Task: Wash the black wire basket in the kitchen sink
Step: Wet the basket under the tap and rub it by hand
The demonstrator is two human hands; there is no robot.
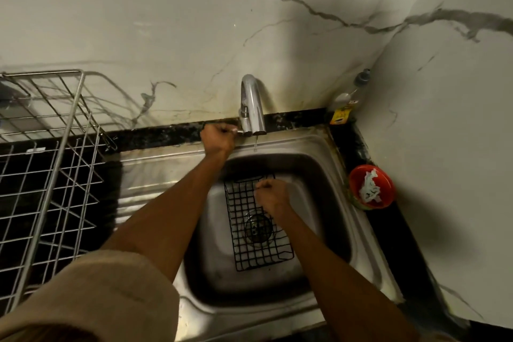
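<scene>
Your left hand (pixel 218 134) grips faucet lever (pixel 238 131), water just dripping; right hand (pixel 270 194) holds black wire basket (pixel 256 226) in sink (pixel 319 147); next, basket under spout

One black wire basket (pixel 256 226) lay in the one steel sink (pixel 337 175), beneath the curled fingers of the right hand (pixel 270 194). One chrome tap (pixel 251 104) stood just beyond the fingers of the left hand (pixel 218 137), which gripped its one lever (pixel 238 132). Two hands were counted in all. One silver wire dish rack (pixel 47 158) stood well to the left of those fingers. One red bowl (pixel 372 186) and one bottle (pixel 347 98) sat to the right of the right-hand fingers. One drain strainer (pixel 256 228) showed through the basket.
</scene>
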